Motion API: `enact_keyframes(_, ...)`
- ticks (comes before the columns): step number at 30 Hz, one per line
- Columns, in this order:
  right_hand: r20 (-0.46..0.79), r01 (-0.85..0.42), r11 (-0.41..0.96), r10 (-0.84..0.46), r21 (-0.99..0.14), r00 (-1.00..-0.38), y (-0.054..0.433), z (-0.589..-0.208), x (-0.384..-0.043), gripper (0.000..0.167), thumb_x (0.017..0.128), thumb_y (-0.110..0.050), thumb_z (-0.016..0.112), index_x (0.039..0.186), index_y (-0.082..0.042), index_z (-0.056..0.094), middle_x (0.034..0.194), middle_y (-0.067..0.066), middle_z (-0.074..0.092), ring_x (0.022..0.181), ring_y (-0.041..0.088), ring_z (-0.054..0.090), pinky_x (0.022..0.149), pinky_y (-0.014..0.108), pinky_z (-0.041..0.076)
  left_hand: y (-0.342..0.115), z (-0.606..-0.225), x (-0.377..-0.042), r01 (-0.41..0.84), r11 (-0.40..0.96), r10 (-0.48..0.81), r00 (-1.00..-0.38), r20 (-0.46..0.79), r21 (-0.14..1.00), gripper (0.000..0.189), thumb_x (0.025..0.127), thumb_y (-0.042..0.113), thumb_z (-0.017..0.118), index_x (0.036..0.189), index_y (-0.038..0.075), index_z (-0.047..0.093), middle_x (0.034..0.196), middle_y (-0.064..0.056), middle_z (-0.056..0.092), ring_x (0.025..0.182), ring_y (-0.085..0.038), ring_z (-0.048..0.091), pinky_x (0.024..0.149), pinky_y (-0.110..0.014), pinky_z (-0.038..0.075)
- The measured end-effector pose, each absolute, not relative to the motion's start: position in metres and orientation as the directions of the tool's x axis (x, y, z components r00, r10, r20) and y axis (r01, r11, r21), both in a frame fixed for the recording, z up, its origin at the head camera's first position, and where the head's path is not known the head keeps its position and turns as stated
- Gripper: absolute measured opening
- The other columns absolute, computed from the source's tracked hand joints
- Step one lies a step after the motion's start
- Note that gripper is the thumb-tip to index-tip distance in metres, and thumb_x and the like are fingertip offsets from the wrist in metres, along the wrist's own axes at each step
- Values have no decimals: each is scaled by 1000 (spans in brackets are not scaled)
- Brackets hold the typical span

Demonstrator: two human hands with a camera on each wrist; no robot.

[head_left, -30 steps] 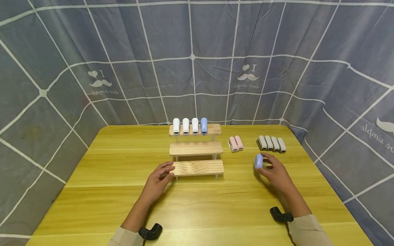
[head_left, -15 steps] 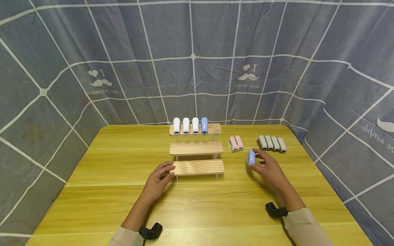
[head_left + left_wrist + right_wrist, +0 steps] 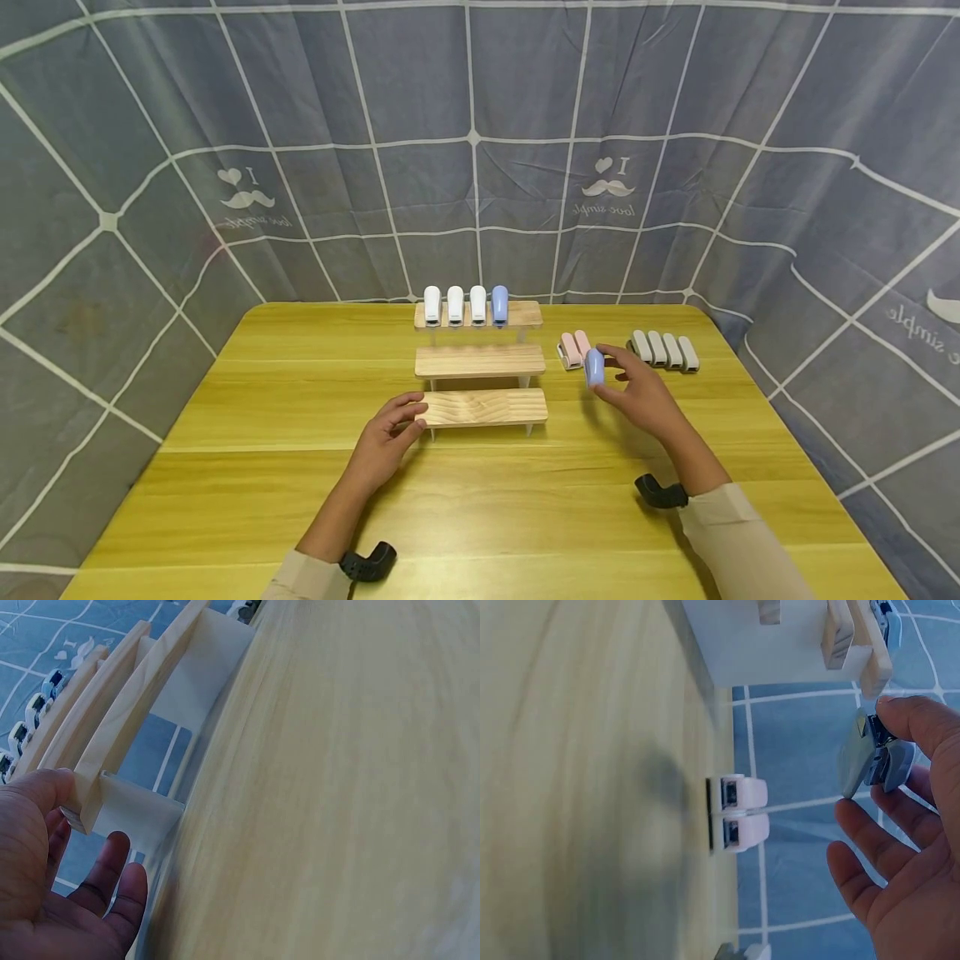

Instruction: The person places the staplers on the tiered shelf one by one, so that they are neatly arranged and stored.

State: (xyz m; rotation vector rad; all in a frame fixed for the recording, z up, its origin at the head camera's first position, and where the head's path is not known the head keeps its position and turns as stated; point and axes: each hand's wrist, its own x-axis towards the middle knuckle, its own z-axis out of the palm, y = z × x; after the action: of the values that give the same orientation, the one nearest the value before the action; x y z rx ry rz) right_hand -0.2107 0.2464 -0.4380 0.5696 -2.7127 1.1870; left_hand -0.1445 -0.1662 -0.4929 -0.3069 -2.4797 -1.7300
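Note:
My right hand (image 3: 641, 396) pinches a small blue stapler (image 3: 595, 367) between thumb and fingers. In the right wrist view the stapler (image 3: 874, 754) is held off the table, its dark metal mouth showing. My left hand (image 3: 386, 440) grips the left end of the lowest step of a three-step wooden display stand (image 3: 480, 408). The left wrist view has the thumb and a finger at the end of that plank (image 3: 112, 739), other fingers spread below. On the top step stand several staplers in a row: white ones (image 3: 455, 306) and, rightmost, a blue one (image 3: 499, 305).
Two pink staplers (image 3: 570, 352) sit side by side right of the stand, just behind the held stapler. Farther right is a row of several grey-white staplers (image 3: 672, 352). The yellow wooden table (image 3: 480, 517) backs onto a grey-blue checked curtain (image 3: 420, 183).
My right hand has carried the blue stapler leftward and a little away from me, to near the pink staplers. The left hand keeps its place on the stand.

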Motion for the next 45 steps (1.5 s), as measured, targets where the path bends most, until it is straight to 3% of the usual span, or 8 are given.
enact_keyframes(11, 271, -433, 624, -342, -651, -900, 229, -421, -216, 66, 92, -18, 74, 149, -6, 43, 142, 16, 50, 124, 38, 51, 92, 55, 45, -166, -491, -144, 216, 328, 108, -976, 191, 920, 29, 99, 18, 64, 125, 6, 68, 142, -2, 53, 127, -26, 52, 97, -46, 47)
enact_keyframes(36, 341, -524, 594, -400, -611, -851, 199, -383, -238, 65, 91, -14, 74, 147, -4, 44, 139, 17, 53, 121, 35, 55, 90, 54, 47, -166, -495, -146, 233, 323, 102, -972, 211, 917, 28, 98, 17, 66, 123, 4, 69, 142, -6, 53, 128, -30, 52, 95, -47, 49)
enact_keyframes(45, 320, -509, 575, -403, -641, -857, 188, -373, -247, 65, 91, -14, 74, 148, -7, 44, 140, 14, 52, 122, 34, 54, 94, 53, 46, -166, -492, -144, 199, 306, 99, -979, 177, 931, 29, 98, 18, 65, 124, 5, 68, 142, -1, 52, 129, -25, 51, 98, -46, 47)
